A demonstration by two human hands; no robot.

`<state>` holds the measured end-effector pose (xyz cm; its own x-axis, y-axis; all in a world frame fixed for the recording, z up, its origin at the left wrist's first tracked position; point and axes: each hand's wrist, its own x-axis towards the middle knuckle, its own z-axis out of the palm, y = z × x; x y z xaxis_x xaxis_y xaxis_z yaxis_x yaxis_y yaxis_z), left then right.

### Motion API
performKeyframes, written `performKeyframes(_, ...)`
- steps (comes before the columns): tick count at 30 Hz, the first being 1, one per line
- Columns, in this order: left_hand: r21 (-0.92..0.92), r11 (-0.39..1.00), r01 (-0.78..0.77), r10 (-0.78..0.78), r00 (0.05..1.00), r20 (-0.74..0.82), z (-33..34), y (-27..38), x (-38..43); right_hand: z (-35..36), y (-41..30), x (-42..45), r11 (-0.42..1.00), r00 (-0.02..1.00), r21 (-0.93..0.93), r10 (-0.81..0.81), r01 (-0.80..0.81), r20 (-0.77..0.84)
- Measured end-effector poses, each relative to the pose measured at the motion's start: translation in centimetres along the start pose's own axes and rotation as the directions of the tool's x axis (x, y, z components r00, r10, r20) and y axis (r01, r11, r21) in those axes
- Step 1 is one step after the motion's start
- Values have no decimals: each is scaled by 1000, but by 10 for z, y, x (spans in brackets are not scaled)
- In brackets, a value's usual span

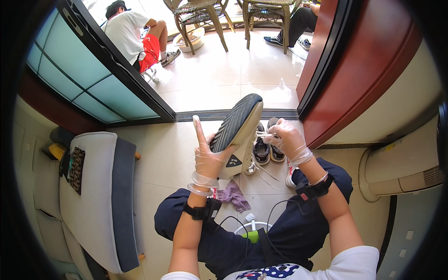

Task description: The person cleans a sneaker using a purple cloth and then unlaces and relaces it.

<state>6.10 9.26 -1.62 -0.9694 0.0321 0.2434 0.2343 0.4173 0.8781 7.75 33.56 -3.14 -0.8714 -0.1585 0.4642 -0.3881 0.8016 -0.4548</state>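
Note:
A beige sneaker (241, 150), its dark grooved sole (235, 122) turned to the left, is gripped around the heel side by my left hand (211, 157). My left index finger points up, away from the shoe. My right hand (288, 138) pinches white shoelace strands (265, 134) beside the sneaker's lacing side. Other lace ends (267, 176) hang loose below. Both hands wear clear disposable gloves. Behind the sneaker, a pair of dark shoes (261, 152) stands on the tiles, partly hidden by the sneaker and my right hand.
A purple cloth (236, 196) lies between my feet. A grey sofa (92, 196) is at left, a white floor appliance (402, 171) at right. Beyond the door track (196, 115) are wicker chairs (201, 14), a white basin (190, 40), a seated person (127, 35) and another person's legs (297, 26).

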Motion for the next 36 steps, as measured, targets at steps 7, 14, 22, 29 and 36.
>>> performKeyframes(7,-111,991,71,-68,997,32,1,6,-13,-6,-27,17,987,996,-155,-51,38,-79)
performKeyframes(14,-467,869,165,-140,986,88,-2,10,-14,20,-25,13,999,996,-30,-38,36,-84)
performKeyframes(22,-659,706,259,-198,966,168,-3,6,-16,27,-30,11,983,993,165,-61,77,-103)
performKeyframes(29,-608,759,233,-198,972,125,-8,20,-17,-8,19,27,848,933,-474,63,-237,-354)
performKeyframes(36,-788,527,318,-259,943,208,-21,-23,-14,-10,18,14,958,979,231,134,-168,156)
